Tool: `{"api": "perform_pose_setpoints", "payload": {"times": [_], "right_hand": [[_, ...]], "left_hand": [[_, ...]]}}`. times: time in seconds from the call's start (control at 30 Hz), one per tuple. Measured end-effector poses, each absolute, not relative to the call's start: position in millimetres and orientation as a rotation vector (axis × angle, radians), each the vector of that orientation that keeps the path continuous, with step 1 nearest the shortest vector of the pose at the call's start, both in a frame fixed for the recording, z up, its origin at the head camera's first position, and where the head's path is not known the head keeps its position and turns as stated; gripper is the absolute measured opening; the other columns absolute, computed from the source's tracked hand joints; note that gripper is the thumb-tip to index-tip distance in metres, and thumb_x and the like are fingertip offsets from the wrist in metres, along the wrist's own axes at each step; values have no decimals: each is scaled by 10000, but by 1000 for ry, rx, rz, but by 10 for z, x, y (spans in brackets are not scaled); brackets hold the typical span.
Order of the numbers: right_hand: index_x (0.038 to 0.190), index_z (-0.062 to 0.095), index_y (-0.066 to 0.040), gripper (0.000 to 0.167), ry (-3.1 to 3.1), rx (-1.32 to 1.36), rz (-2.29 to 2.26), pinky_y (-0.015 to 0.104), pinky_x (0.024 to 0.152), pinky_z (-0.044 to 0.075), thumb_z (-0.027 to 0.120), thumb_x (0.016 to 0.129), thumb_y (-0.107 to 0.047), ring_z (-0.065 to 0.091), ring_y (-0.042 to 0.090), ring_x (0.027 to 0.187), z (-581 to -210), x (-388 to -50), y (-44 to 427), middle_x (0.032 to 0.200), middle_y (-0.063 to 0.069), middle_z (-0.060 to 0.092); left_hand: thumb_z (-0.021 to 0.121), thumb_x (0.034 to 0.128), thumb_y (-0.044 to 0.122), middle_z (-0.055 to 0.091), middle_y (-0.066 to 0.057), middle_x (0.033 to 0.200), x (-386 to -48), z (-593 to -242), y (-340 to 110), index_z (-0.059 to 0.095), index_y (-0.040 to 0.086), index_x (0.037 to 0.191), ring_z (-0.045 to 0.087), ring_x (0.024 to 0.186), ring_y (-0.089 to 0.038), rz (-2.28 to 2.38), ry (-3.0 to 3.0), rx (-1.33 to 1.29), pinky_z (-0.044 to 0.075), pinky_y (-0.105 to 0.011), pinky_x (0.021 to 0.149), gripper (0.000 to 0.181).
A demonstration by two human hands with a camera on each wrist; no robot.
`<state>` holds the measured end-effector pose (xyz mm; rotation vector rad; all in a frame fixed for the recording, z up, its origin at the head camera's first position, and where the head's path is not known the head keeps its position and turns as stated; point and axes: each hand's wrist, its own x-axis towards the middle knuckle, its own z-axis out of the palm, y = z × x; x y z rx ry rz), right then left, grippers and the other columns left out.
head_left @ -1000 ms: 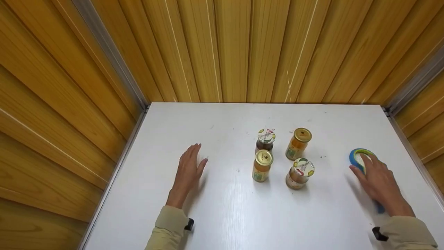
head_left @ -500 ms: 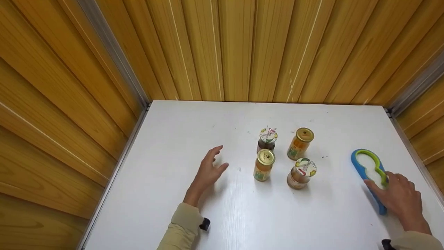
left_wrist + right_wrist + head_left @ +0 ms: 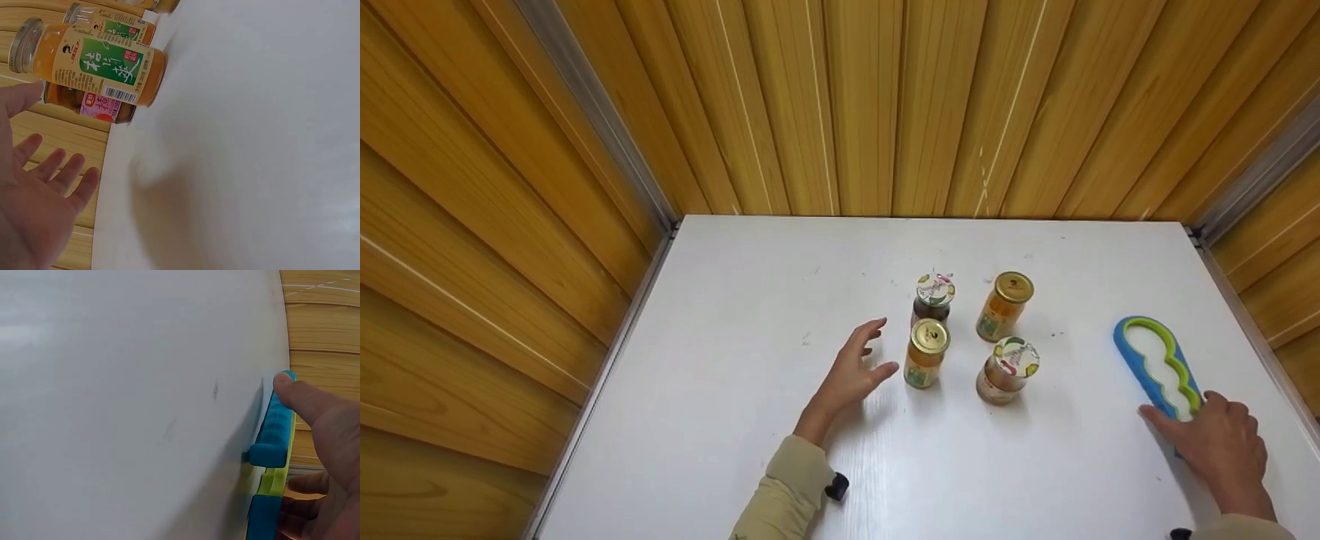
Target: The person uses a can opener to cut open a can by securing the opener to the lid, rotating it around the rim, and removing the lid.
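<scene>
My left hand [image 3: 847,379] is just left of the front-left jar [image 3: 925,358], fingers spread, thumb pointing at it without a visible grip. That jar has a gold lid, orange contents and a green label; its label faces the left wrist view, above my thumb. Behind it stands a dark jar [image 3: 933,304] with a patterned lid, partly hidden. To the right are a gold-lidded orange jar [image 3: 1005,306] and a jar with a fruit-patterned lid [image 3: 1006,373]. My right hand [image 3: 1219,446] holds the lower end of a blue and green jar opener [image 3: 1140,367], thumb on one side, fingers on the other.
The white table [image 3: 750,285] bears faint marks. Wood-grain panels [image 3: 855,112] stand along its back and sides, with metal posts [image 3: 600,112] at the corners.
My left hand has moved right, up to the front-left jar. My right hand has slid from over the opener's top loop down to its lower end. The jars and opener stay in place.
</scene>
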<state>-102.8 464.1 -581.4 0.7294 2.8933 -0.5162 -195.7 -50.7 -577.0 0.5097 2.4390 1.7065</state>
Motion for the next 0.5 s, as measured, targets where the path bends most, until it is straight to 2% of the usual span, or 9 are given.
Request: {"api": "perform_pose_setpoints", "payload": {"times": [0.1,0.27,0.37,0.5], "right_hand": [[1309,320,282,1180,2885,737,-524,614,735,453,703,823,-723,423,523,967,-5830,-1003,4643,1036,413,392],[1217,395,295,1094,2865,717,-591,522,634,458,679,863,-700,476,469,880,-5854,-968,4655,942,359,439],[1198,416,293,1060,2851,705,-629,478,597,458,670,880,-686,508,443,839,-5846,-971,4653,918,338,459],[1220,392,291,1081,2806,759,-638,495,608,470,668,873,-696,512,446,843,-5814,-997,4629,951,350,439]], "left_hand": [[759,929,252,412,-61,1589,-1956,-5773,-414,387,150,1580,410,1443,-257,1707,2407,550,385,-462,1152,757],[834,881,314,459,-60,1543,-1955,-5800,-258,432,114,1551,452,1401,-251,1718,2417,527,395,-450,1145,807],[873,850,274,494,-65,1506,-1961,-5827,-175,466,84,1517,483,1360,-248,1747,2458,522,421,-455,1124,804],[891,832,222,531,-58,1470,-1958,-5857,-73,503,91,1477,500,1348,-212,1784,2499,538,450,-451,1097,763]]}}
